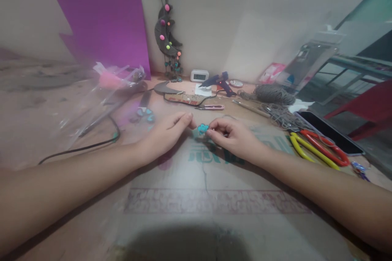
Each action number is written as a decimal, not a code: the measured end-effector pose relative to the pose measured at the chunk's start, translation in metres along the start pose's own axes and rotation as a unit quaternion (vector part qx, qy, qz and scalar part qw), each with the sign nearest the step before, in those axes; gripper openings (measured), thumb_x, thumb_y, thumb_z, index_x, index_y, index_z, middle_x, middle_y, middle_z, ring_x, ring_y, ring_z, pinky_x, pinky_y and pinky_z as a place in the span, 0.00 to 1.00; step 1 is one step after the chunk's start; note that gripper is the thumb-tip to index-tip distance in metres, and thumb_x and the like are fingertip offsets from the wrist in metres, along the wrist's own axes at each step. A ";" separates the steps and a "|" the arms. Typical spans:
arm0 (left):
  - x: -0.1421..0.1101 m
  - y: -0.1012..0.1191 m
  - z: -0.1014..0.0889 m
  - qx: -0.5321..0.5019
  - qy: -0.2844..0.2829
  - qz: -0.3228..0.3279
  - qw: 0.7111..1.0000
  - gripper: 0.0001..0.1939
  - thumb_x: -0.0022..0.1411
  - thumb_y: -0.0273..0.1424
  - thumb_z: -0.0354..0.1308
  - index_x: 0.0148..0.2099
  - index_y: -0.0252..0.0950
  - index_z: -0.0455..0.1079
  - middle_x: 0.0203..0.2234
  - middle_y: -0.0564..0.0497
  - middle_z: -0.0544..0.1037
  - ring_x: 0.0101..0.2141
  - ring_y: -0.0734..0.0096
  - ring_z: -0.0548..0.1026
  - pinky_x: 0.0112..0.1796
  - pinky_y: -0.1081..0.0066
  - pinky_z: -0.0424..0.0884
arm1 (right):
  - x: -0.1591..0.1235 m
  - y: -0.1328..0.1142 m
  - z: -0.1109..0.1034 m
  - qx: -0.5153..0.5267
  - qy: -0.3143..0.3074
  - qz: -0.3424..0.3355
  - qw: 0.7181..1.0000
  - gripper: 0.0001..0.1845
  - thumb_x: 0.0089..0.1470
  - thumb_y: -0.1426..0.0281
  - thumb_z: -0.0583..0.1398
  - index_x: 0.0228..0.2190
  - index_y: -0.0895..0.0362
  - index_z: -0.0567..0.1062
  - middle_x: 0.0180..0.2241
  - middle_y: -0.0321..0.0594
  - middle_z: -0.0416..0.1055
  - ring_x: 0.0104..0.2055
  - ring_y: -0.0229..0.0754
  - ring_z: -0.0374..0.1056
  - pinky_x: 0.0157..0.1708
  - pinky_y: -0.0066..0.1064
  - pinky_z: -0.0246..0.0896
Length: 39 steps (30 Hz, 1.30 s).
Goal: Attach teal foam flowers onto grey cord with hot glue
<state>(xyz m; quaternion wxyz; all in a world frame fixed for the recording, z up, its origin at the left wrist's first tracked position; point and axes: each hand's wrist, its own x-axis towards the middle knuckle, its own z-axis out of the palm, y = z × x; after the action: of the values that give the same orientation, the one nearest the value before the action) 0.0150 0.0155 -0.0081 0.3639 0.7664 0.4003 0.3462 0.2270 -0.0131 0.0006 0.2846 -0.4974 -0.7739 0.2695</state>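
My right hand (232, 134) pinches a small turquoise flower-shaped piece (202, 128) by its right edge, between thumb and forefinger. It is held just above the printed cardboard. To the left of the piece is my left hand (174, 130), a small gap away from it. Its thumb and fingers are pressed together, and I cannot make out anything between them. More small turquoise pieces (147, 115) lie behind my left hand, somewhat blurred. Thread snips (211, 107) with a pink handle lie beyond both hands.
Behind stand a glue gun (219, 83), a white digital clock (199, 75) and a grey felt moon (168, 88). A moon hanging (167, 34) and purple sheet (110, 28) are at the wall. Right: grey yarn (274, 94), scissors (318, 149), phone (329, 132). Left: plastic bag (101, 102), black cord (76, 149).
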 end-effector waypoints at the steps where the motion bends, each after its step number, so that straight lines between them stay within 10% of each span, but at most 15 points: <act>1: -0.001 0.001 0.000 0.013 -0.016 0.005 1.000 0.20 0.70 0.42 0.44 0.36 0.35 0.70 0.32 0.50 0.77 0.37 0.65 0.74 0.39 0.68 0.68 | 0.000 0.000 0.000 0.002 -0.001 0.002 1.000 0.12 0.57 0.62 0.58 0.29 0.58 0.73 0.18 0.28 0.59 0.21 0.32 0.54 0.22 0.25 0.49; 17: -0.004 0.008 0.000 0.101 -0.042 0.014 0.994 0.13 0.65 0.39 0.52 0.36 0.36 0.70 0.30 0.53 0.77 0.31 0.68 0.73 0.34 0.69 0.66 | -0.001 0.000 -0.003 0.014 -0.003 0.001 1.000 0.15 0.58 0.58 0.58 0.34 0.58 0.74 0.21 0.30 0.63 0.21 0.33 0.57 0.23 0.25 0.51; 29: -0.004 0.007 0.000 0.093 -0.029 -0.011 0.995 0.11 0.63 0.37 0.51 0.33 0.36 0.69 0.28 0.53 0.76 0.29 0.68 0.71 0.32 0.70 0.65 | -0.001 0.011 -0.018 -0.279 0.119 -0.207 0.930 0.11 0.61 0.67 0.58 0.35 0.56 0.81 0.30 0.45 0.74 0.36 0.46 0.66 0.38 0.38 0.59; 39: -0.003 0.008 0.001 0.103 -0.085 0.070 0.989 0.08 0.61 0.32 0.54 0.31 0.37 0.70 0.27 0.53 0.77 0.30 0.69 0.73 0.35 0.70 0.67 | -0.011 -0.007 -0.011 -0.120 0.102 -0.155 0.975 0.15 0.63 0.72 0.54 0.47 0.54 0.77 0.50 0.41 0.76 0.54 0.43 0.70 0.56 0.40 0.62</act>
<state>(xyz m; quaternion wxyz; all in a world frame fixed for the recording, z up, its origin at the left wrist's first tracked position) 0.0180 0.0094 -0.0025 0.2909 0.8526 0.3464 0.2617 0.2344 -0.0244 0.0117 0.3389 -0.4271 -0.8349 0.0754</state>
